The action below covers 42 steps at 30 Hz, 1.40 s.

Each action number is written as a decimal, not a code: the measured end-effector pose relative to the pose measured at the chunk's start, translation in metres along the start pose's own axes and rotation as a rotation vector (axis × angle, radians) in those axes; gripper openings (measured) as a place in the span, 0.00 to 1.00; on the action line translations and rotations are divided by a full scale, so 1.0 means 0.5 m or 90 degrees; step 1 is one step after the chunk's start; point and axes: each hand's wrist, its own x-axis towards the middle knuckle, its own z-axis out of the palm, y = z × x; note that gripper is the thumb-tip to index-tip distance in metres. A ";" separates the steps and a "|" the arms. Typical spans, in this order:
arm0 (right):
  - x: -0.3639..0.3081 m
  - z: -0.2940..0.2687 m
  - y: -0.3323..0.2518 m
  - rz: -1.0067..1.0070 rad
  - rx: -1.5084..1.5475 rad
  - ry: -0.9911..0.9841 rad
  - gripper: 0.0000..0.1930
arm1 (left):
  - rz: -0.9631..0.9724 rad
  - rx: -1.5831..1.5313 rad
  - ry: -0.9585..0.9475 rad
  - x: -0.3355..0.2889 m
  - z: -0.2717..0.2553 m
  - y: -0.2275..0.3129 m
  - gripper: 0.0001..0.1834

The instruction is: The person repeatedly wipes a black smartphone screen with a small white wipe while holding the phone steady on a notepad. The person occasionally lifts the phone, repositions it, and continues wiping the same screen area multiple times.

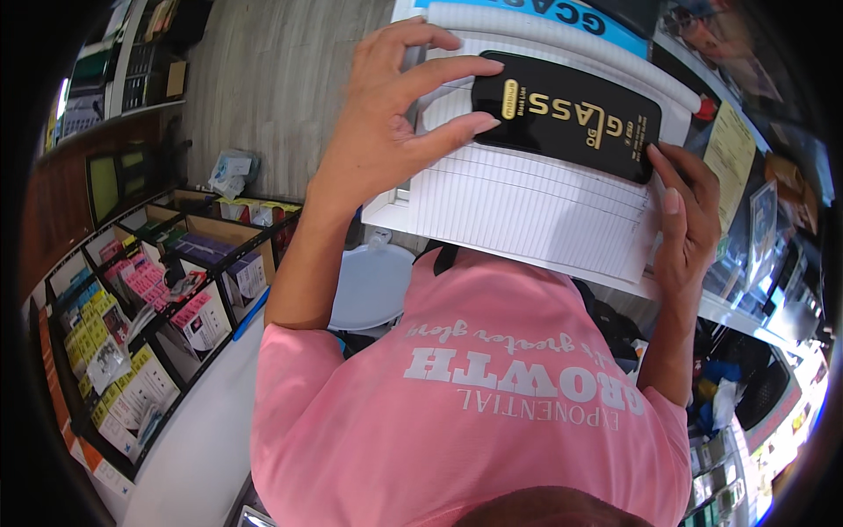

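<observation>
A black, phone-shaped glass screen protector (562, 130) with gold lettering lies across an open lined notebook (527, 209). My left hand (382, 119) grips its left end, with the thumb at the near edge and the index finger at the far corner. The other left fingers curl above the page. At the protector's right end, my right hand (689, 211) holds the near corner with its fingertips, and the thumb is bent beside it. Whether the piece is pressed against the paper or slightly raised, I cannot tell.
A blue printed strip (536, 16) lies beyond the notebook, and a yellowish sheet (731, 154) to its right. At left stands a divided rack (171, 351) of small packages. A round pale stool seat (373, 283) is below the desk; a plastic bag (233, 171) lies farther left.
</observation>
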 end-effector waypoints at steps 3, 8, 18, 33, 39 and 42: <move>0.001 0.004 0.006 -0.006 -0.006 0.005 0.20 | 0.017 0.027 -0.006 -0.001 -0.003 0.000 0.24; 0.001 0.006 0.005 0.005 -0.009 0.008 0.20 | 0.010 -0.054 0.001 0.006 -0.004 -0.008 0.22; 0.002 0.005 0.006 -0.009 0.000 0.011 0.19 | 0.048 -0.032 0.034 0.000 0.014 -0.035 0.28; 0.008 0.007 0.008 -0.027 0.044 0.023 0.17 | -0.065 -0.043 0.002 -0.006 0.007 0.001 0.24; 0.009 0.006 0.012 -0.041 0.042 0.027 0.17 | -0.064 -0.024 -0.002 -0.006 0.004 0.002 0.24; 0.009 0.008 0.013 -0.037 0.050 0.028 0.16 | -0.060 -0.025 0.000 -0.006 0.003 0.002 0.24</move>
